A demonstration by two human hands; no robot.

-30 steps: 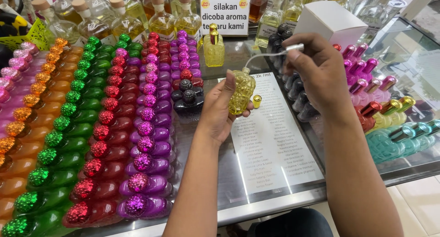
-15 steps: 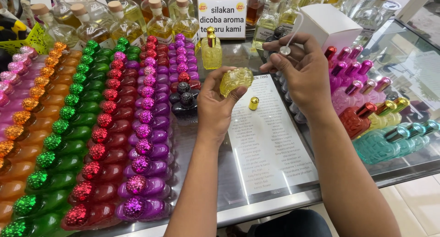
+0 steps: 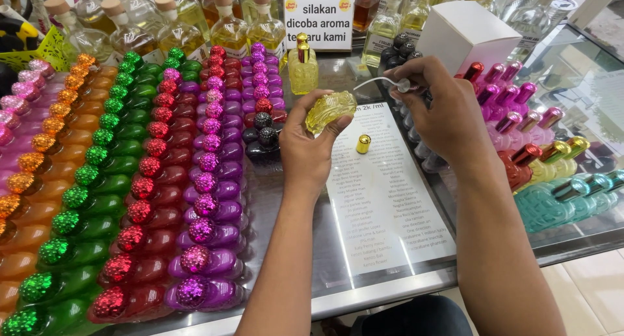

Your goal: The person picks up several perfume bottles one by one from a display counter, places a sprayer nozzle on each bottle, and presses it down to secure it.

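Observation:
My left hand [image 3: 311, 149] grips a small yellow ribbed glass perfume bottle [image 3: 330, 109], tilted on its side above the counter with its neck toward the upper right. To the right of the bottle, my right hand [image 3: 445, 110] holds a silver spray pump [image 3: 404, 85] with a thin white dip tube pointing left. Bottle and pump are apart. A small gold cap [image 3: 363, 143] lies on the white printed sheet [image 3: 383, 199] between my hands.
Rows of lying coloured bottles, orange, green [image 3: 91, 180], red and purple [image 3: 214, 180], fill the left of the glass counter. Pink, red, gold and teal bottles [image 3: 552, 193] lie at the right. A white box [image 3: 465, 34], a sign [image 3: 318, 21], an upright yellow bottle [image 3: 303, 66] and corked bottles stand behind.
My left hand has tipped the yellow bottle from upright onto its side and moved it up and left. My right hand has drawn the pump and tube out and away to the upper right.

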